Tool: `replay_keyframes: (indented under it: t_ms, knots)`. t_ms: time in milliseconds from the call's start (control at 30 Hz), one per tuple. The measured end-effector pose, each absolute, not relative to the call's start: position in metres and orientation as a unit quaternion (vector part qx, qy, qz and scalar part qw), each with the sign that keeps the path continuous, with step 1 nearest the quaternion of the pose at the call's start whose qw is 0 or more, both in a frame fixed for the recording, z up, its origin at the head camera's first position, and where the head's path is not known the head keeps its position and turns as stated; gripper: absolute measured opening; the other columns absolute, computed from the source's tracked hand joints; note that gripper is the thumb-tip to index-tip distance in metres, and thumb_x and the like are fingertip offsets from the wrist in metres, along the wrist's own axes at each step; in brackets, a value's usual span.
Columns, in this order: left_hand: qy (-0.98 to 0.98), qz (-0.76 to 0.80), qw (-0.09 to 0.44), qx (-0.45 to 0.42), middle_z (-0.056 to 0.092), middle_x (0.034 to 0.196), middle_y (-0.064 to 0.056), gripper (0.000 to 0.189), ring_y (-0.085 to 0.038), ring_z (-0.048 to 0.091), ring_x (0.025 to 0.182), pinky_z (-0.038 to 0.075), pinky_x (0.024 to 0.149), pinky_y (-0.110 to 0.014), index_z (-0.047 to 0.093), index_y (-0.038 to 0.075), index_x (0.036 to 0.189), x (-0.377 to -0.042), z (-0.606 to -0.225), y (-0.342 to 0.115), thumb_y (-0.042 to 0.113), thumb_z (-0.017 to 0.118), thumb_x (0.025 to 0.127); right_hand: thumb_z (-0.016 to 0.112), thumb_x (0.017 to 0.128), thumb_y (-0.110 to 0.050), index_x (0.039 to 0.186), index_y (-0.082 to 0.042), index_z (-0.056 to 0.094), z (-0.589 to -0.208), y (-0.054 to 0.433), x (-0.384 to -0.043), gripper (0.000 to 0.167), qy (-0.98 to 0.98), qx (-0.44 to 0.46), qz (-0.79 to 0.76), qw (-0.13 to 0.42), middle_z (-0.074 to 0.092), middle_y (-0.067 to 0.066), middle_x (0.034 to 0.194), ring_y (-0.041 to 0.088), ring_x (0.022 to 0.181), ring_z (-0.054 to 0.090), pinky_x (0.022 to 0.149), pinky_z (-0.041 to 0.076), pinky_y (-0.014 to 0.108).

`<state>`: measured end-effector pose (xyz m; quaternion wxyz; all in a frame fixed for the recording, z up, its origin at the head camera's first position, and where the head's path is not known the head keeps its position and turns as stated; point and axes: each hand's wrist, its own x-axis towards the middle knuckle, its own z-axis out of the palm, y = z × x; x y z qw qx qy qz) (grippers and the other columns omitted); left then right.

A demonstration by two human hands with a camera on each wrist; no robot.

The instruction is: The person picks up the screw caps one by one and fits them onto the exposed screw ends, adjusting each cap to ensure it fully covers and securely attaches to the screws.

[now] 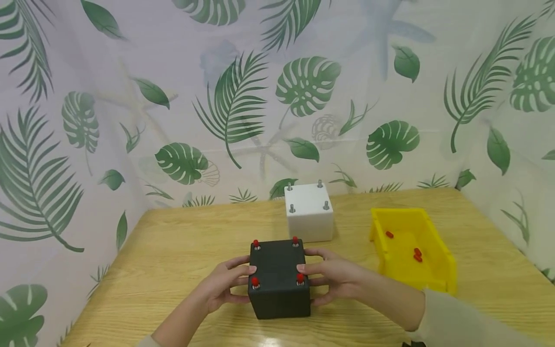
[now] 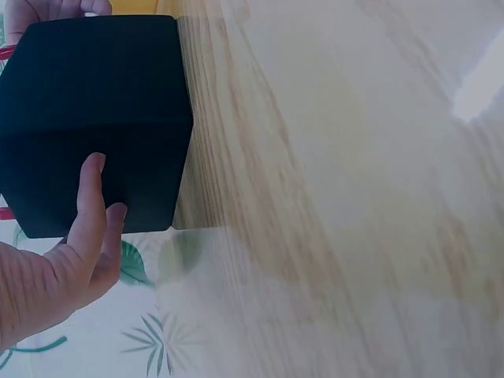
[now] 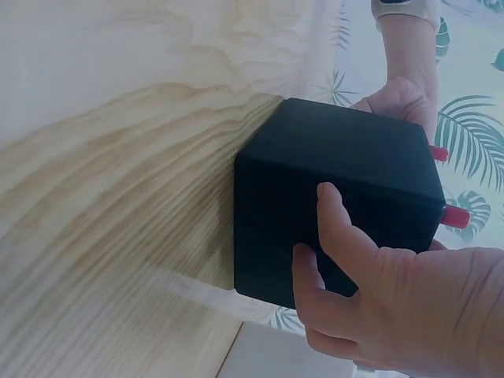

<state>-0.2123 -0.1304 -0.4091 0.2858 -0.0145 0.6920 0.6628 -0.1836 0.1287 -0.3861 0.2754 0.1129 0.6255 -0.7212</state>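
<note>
A person's left hand (image 1: pixel 225 282) and right hand (image 1: pixel 336 277) clamp a matte black cube-shaped block (image 1: pixel 279 267) between them at the near middle of a light wood-grain table (image 1: pixel 186 236), the hands well apart from each other with the block filling the space. Each thumb lies at an edge of the block's top, while the other fingers spread along the side faces. The block stands upright, its top face up, with a small red cap (image 1: pixel 255 282) at each of its four corners; whether its base bears on the wood is hard to tell. Just behind it, slightly to the right, a glossy white cube-shaped block (image 1: pixel 310 226) rests on the table, four silver metal posts (image 1: pixel 292 208) rising from its top corners. To the right, beyond the right forearm, sits a bright yellow open bin (image 1: pixel 401 241) holding three small red pieces (image 1: pixel 389 234), one toward the left and two close together toward the right. A pale sleeve (image 1: pixel 464 318) covers the upper part of the right forearm. A whitish backdrop (image 1: pixel 260 29) printed with green leaves and faint starfish hangs behind the table.
</note>
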Motion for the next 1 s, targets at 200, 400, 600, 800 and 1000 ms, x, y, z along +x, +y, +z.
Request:
replay_keyframes:
  t_ms: [200,400,600,800,1000]
  knots:
    - [0.700,0.660,0.274,-0.014,0.066,0.115,-0.007,0.071,-0.021,0.063,0.104,0.054,0.080,-0.048,0.033,0.004,0.145,-0.218,-0.410,-0.148,0.032,0.063,0.087,0.065,0.089,-0.014,0.142,-0.011,0.032,-0.388,0.111,-0.189,0.062,0.630,0.100,-0.723,0.267,0.050,0.021,0.129,0.046,0.121,0.045,0.072,0.051,0.061]
    - [0.705,0.655,0.270,-0.018,0.065,0.116,-0.005,0.070,-0.019,0.062,0.105,0.054,0.082,-0.046,0.031,0.004,0.146,-0.223,-0.412,-0.167,0.033,0.060,0.089,0.066,0.088,-0.014,0.142,-0.011,0.030,-0.388,0.092,-0.195,0.065,0.624,0.090,-0.728,0.269,0.056,0.020,0.122,0.043,0.118,0.050,0.072,0.051,0.061]
    - [0.705,0.655,0.269,-0.022,0.065,0.115,-0.002,0.071,-0.016,0.062,0.104,0.055,0.080,-0.043,0.027,0.004,0.148,-0.225,-0.414,-0.186,0.033,0.058,0.091,0.068,0.087,-0.014,0.141,-0.011,0.032,-0.387,0.074,-0.200,0.065,0.624,0.086,-0.727,0.274,0.057,0.020,0.121,0.041,0.116,0.051,0.073,0.051,0.060]
    - [0.710,0.649,0.272,-0.024,0.062,0.118,-0.001,0.072,-0.015,0.061,0.105,0.054,0.083,-0.044,0.025,0.003,0.149,-0.230,-0.415,-0.206,0.034,0.057,0.092,0.068,0.087,-0.014,0.142,-0.010,0.029,-0.389,0.055,-0.203,0.067,0.625,0.081,-0.728,0.268,0.054,0.022,0.123,0.044,0.117,0.050,0.074,0.050,0.061]
    - [0.717,0.640,0.274,-0.020,0.060,0.119,0.000,0.073,-0.013,0.059,0.104,0.053,0.083,-0.043,0.021,0.002,0.149,-0.232,-0.415,-0.226,0.036,0.054,0.093,0.068,0.087,-0.016,0.140,-0.011,0.031,-0.394,0.035,-0.209,0.065,0.630,0.071,-0.725,0.269,0.061,0.019,0.115,0.039,0.108,0.057,0.072,0.051,0.060]
